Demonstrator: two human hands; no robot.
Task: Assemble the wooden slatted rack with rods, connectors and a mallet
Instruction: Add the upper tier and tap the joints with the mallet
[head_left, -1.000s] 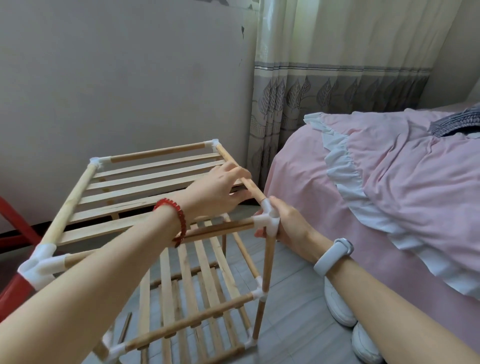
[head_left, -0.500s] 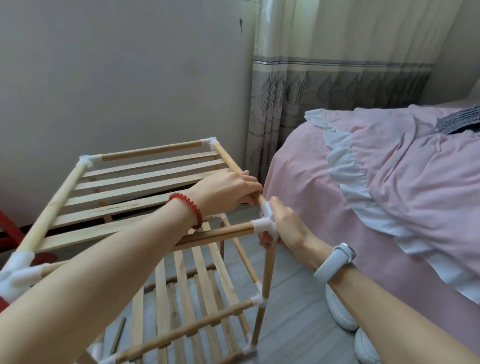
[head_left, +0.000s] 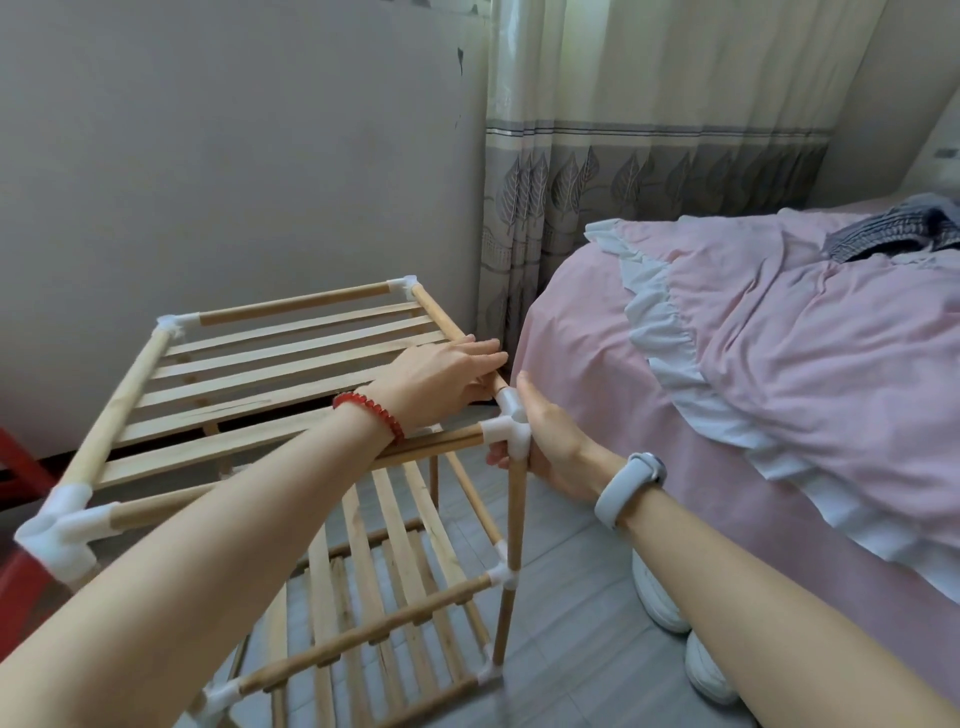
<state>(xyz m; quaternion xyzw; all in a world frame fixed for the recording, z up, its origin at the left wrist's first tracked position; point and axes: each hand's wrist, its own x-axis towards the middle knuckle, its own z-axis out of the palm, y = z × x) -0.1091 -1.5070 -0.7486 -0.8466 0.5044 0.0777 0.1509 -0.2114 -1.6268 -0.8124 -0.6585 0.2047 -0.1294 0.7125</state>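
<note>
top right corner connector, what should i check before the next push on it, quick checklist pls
1. Right hand braces the near right corner connector from the bed side, fingers wrapped under it: ok.
2. Left hand rests on the side rod just behind the connector, fingers fairly straight: ok.
3. Side rod fully seated in the connector: cannot tell, the left hand covers part of the joint.
4. Front rod meets the connector: ok, depth cannot tell.
5. Upright leg runs straight down to the lower connector: ok.
6. Mallet within reach: cannot tell, none in view.
</note>
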